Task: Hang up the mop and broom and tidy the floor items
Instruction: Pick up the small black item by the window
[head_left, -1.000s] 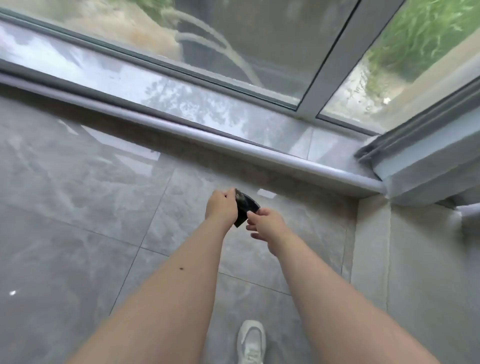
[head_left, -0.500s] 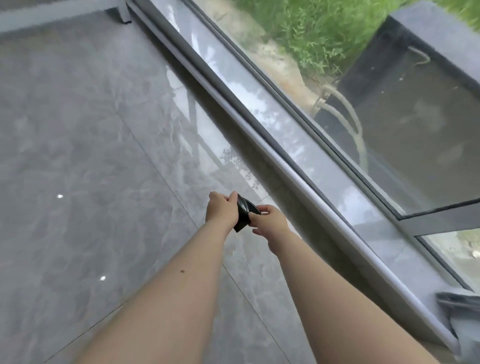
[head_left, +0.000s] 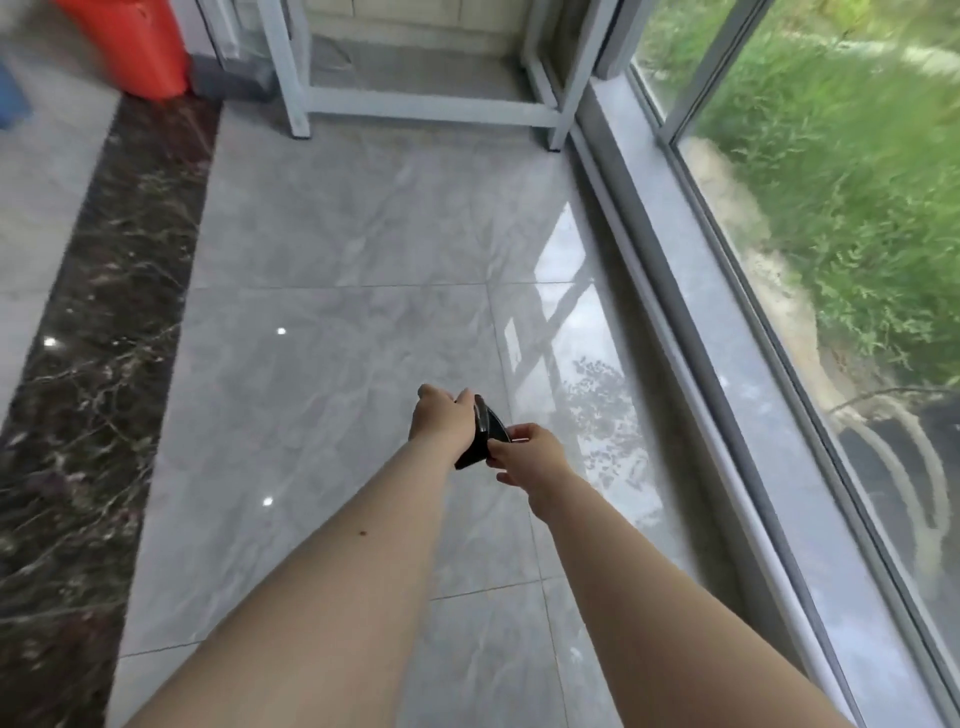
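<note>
A person stands on a glossy grey tiled floor (head_left: 337, 322), both bare forearms stretched out ahead. The left hand (head_left: 441, 418) and the right hand (head_left: 530, 457) meet over the floor, a little right of centre, and share one small black object (head_left: 485, 431). It looks flat and folded, possibly soft plastic or fabric, though what it is cannot be told. The left hand's fingers are curled round its upper left edge; the right hand's fingers (head_left: 501, 449) pinch its lower right edge. The object is held up in the air, clear of the tiles. From the hands, a long glass window (head_left: 779, 260) runs from 12 o'clock round to 4 o'clock, with a pale sill and track beneath it and green grass (head_left: 857, 182) outside. At 12 o'clock, far off, stands a white metal frame (head_left: 426, 106) on thin legs. At 10 o'clock, far off, an orange container (head_left: 135, 47) sits on the floor, with a dark grey item just beside it. A band of dark veined stone (head_left: 98, 364) runs along the floor from 11 o'clock down to 8 o'clock.
</note>
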